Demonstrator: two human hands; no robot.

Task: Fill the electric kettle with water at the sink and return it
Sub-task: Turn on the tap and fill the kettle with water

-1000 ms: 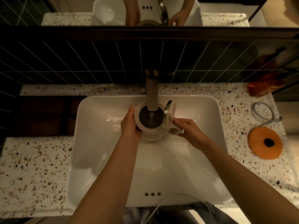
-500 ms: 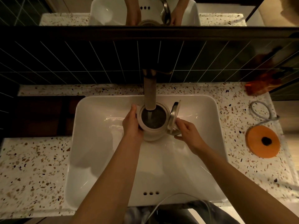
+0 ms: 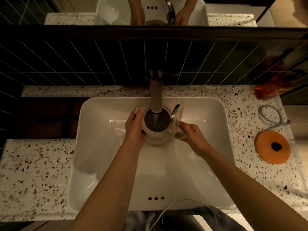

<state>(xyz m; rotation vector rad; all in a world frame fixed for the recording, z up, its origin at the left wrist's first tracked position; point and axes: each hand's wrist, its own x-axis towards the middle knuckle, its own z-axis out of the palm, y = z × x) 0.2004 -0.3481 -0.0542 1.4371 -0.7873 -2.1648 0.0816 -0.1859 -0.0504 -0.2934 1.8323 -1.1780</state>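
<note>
Midway: kettle held in the sink under the faucet, lid flipped open, water streaming in. Left hand cupped against the kettle's side, right hand wrapped around its handle. Yet to do, seemingly: shut off water, close lid, carry back to the orange base on the counter.

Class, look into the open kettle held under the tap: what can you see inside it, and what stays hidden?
Inside the kettle, a thin stream of water falls from the faucet onto a dark, rippled interior. The faucet's spout covers the far edge of the opening, and the water level cannot be judged.
</note>
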